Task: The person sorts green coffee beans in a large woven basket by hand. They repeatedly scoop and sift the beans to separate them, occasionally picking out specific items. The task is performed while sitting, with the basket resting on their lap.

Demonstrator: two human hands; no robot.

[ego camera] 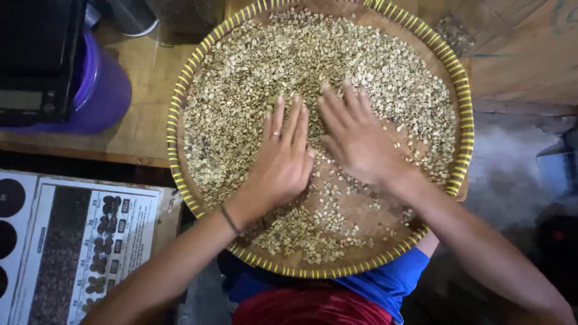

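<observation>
On the round woven tray [463, 108], left hand [282, 159] and right hand [355, 139] lie flat, fingers spread, gripping nothing, atop pale beans [253, 72].

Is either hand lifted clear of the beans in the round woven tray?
No: the left hand and the right hand both lie flat, fingers spread, on the pale beans in the woven tray.
</observation>
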